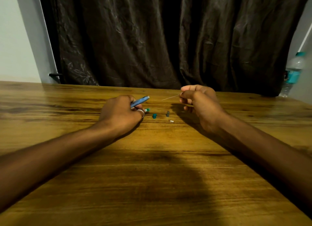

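My left hand grips a blue pen barrel whose open end points right and slightly up; a ring sits on one finger. Level with it and to its right, my right hand pinches a thin, pale rod that sticks out leftward toward the barrel. A gap separates the rod's tip from the barrel. On the wooden table between the hands lie a green-and-white small part, a teal cap, a grey cone-shaped tip and a tiny white piece.
A dark curtain hangs behind the table's far edge. At the far right stands a clear water bottle with a teal label and cap. A pale wall shows at the left.
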`<state>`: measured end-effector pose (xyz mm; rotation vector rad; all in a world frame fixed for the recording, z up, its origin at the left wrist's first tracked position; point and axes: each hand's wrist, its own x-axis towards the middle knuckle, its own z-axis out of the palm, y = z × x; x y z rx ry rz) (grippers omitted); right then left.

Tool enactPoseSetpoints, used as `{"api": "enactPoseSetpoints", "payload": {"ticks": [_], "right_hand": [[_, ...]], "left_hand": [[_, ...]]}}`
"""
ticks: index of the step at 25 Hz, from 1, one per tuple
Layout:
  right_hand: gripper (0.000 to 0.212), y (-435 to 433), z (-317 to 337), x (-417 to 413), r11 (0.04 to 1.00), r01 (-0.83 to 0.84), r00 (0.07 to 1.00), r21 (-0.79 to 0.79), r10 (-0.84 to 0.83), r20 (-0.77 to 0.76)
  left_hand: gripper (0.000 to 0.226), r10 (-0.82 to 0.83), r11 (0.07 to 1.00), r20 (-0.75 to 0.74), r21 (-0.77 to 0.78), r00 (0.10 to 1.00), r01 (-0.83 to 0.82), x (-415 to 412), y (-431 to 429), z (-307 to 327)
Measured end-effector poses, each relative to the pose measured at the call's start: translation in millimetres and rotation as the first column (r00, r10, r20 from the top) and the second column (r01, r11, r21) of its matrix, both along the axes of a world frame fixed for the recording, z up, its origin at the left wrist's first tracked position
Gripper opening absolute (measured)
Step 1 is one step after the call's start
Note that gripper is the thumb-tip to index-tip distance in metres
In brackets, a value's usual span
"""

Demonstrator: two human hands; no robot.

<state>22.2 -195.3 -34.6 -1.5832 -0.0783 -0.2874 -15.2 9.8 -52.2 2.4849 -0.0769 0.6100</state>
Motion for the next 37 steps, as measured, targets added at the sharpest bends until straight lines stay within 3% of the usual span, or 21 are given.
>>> {"api": "enactPoseSetpoints", "payload": {"ticks": [15, 20, 27, 32, 35, 37], "right_hand": [[0.015, 0, -5, 9, 1.0, -0.014, 1.0, -0.028, 0.014, 0.015], [0.017, -1, -5, 8, 1.0, -0.01, 1.0, -0.025, 0.01, 0.007], [0.019, 0, -3, 7, 1.0, -0.006, 1.0, -0.024, 0.006, 0.021], [0.02, -2, -1, 6, 1.0, -0.005, 0.999, -0.023, 0.006, 0.043], [0.019, -4, 1, 7, 1.0, -0.013, 0.997, -0.016, 0.014, 0.08], [0.019, -4, 2, 6, 1.0, -0.02, 0.995, -0.014, 0.021, 0.094]], "left_hand": [[0.033, 0.061, 0.986, -0.058, 0.156, 0.996, -0.052, 4, 2, -4], [0.061, 0.123, 0.94, 0.13, 0.303, 0.984, -0.157, -2, -2, -5], [0.046, 0.024, 0.901, 0.206, 0.42, 0.978, -0.11, -8, 4, 5], [0.037, -0.202, 0.953, 0.191, 0.266, 0.961, 0.147, -6, 6, 12], [0.033, -0.356, 0.928, 0.044, -0.102, 0.933, 0.359, -6, 6, 17], [0.032, -0.414, 0.867, -0.022, -0.313, 0.91, 0.387, -4, 5, 19]]}}
